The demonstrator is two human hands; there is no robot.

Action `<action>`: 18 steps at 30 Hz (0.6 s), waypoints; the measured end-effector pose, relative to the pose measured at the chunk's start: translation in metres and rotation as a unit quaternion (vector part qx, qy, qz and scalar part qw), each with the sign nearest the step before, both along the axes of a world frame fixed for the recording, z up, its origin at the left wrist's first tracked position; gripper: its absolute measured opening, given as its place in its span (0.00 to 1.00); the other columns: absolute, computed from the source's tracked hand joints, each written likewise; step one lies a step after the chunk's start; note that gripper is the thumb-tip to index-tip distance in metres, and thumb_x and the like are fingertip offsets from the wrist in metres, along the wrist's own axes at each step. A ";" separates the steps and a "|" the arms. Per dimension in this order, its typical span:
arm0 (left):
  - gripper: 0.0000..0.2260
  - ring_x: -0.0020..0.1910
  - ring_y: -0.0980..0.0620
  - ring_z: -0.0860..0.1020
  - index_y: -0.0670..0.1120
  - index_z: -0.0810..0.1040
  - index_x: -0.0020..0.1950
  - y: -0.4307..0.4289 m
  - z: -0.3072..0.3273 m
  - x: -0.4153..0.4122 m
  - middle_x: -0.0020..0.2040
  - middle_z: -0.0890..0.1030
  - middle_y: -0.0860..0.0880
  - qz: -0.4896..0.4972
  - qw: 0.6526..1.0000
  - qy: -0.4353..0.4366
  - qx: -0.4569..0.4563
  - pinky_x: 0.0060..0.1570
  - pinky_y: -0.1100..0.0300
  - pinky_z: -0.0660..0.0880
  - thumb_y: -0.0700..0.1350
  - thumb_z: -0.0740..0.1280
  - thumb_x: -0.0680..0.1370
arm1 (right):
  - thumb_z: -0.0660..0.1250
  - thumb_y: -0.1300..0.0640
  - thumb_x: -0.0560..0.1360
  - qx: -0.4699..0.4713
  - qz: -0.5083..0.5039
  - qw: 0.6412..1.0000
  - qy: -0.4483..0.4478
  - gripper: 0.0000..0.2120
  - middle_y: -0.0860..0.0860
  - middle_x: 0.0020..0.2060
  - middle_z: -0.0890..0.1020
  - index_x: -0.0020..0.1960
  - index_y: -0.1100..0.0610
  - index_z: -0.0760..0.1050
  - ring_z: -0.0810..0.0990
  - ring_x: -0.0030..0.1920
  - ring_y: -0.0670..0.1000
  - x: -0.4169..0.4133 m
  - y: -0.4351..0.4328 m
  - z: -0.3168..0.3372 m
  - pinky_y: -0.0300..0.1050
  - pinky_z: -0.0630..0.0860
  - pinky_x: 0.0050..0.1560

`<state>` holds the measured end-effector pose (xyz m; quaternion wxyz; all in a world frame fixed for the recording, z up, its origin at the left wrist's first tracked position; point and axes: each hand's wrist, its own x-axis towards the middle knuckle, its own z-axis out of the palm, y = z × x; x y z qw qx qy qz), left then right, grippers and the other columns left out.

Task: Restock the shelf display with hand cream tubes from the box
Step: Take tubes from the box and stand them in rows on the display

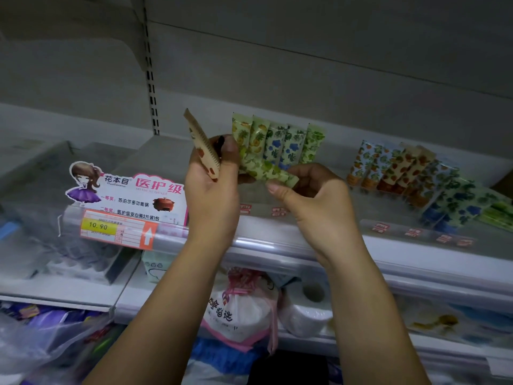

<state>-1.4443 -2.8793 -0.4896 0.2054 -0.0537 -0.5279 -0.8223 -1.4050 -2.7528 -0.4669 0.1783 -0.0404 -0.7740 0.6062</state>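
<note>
A promo card [130, 194] with a cartoon girl stands at the front edge of the shelf [272, 247], on the left. Just below it is a yellow price tag [98, 225] reading 10.90. A slotted post [151, 79] runs up the back wall. Toward the right end a row of tubes [402, 176] leans and overlaps, with orange-patterned ones first, then blue and green ones nearer the front edge. Small red labels [277, 211] sit just behind the front rail. On the shelf below lies a white bag [241, 307] with pink ribbon.

Both hands are raised over the middle of the front edge. The left hand [212, 187] grips a tan tube [200, 145] between thumb and curled fingers, its crimped end tilted up and left. Beside those fingers a fan of five tubes [277, 140] spreads upward. Their lower ends are hidden behind the hand, so I cannot tell whether it holds them too. The right hand [311, 198] pinches a green tube [273, 173] that lies crosswise under the fan, thumb in front and fingers behind.
</note>
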 end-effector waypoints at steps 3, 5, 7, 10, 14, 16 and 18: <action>0.03 0.52 0.49 0.85 0.52 0.77 0.56 0.002 -0.001 -0.002 0.48 0.86 0.55 0.008 1.000 0.006 -0.011 0.51 0.48 0.83 0.48 0.67 0.83 | 0.76 0.61 0.73 -0.088 -0.004 0.996 0.015 0.09 0.50 0.42 0.86 0.51 0.56 0.79 0.84 0.41 0.46 -0.003 0.000 -0.001 0.38 0.78 0.38; 0.05 0.49 0.48 0.85 0.51 0.77 0.59 0.003 -0.003 -0.004 0.47 0.85 0.56 0.008 1.000 0.003 -0.015 0.48 0.52 0.83 0.46 0.68 0.83 | 0.74 0.64 0.74 -0.234 0.009 0.972 0.030 0.06 0.51 0.41 0.85 0.48 0.58 0.79 0.83 0.40 0.48 -0.007 -0.004 0.001 0.37 0.78 0.37; 0.04 0.43 0.47 0.84 0.47 0.78 0.56 0.003 -0.003 -0.004 0.44 0.85 0.51 0.006 0.999 0.012 -0.043 0.43 0.53 0.81 0.45 0.68 0.83 | 0.72 0.68 0.74 -0.382 0.030 0.922 0.048 0.04 0.53 0.40 0.84 0.47 0.62 0.79 0.83 0.40 0.48 -0.013 -0.010 0.006 0.36 0.79 0.39; 0.05 0.36 0.51 0.82 0.44 0.79 0.52 0.004 -0.003 -0.002 0.37 0.84 0.50 -0.011 0.994 0.029 -0.104 0.38 0.58 0.78 0.45 0.68 0.82 | 0.69 0.70 0.75 -0.458 0.079 0.884 0.059 0.04 0.52 0.37 0.84 0.43 0.63 0.78 0.83 0.40 0.47 -0.015 -0.017 0.009 0.37 0.81 0.43; 0.09 0.33 0.56 0.82 0.41 0.79 0.53 0.010 -0.002 0.002 0.38 0.84 0.48 -0.023 0.988 0.025 -0.153 0.34 0.67 0.75 0.47 0.67 0.82 | 0.70 0.68 0.75 -0.351 0.045 0.931 0.085 0.03 0.51 0.35 0.83 0.48 0.63 0.78 0.82 0.35 0.46 -0.017 -0.010 0.006 0.40 0.81 0.43; 0.08 0.32 0.55 0.82 0.43 0.78 0.53 0.012 -0.002 0.000 0.38 0.83 0.46 0.000 0.985 0.022 -0.173 0.32 0.68 0.74 0.48 0.67 0.82 | 0.70 0.67 0.76 -0.299 -0.006 0.947 0.117 0.03 0.51 0.35 0.83 0.50 0.64 0.78 0.82 0.35 0.47 -0.017 0.008 0.008 0.41 0.81 0.43; 0.08 0.34 0.51 0.82 0.45 0.77 0.52 0.013 -0.002 -0.002 0.39 0.83 0.45 0.026 0.984 0.010 -0.178 0.32 0.66 0.75 0.49 0.67 0.82 | 0.70 0.66 0.77 -0.251 -0.058 0.955 0.146 0.02 0.52 0.36 0.83 0.48 0.61 0.78 0.82 0.36 0.47 -0.019 0.034 0.012 0.42 0.81 0.43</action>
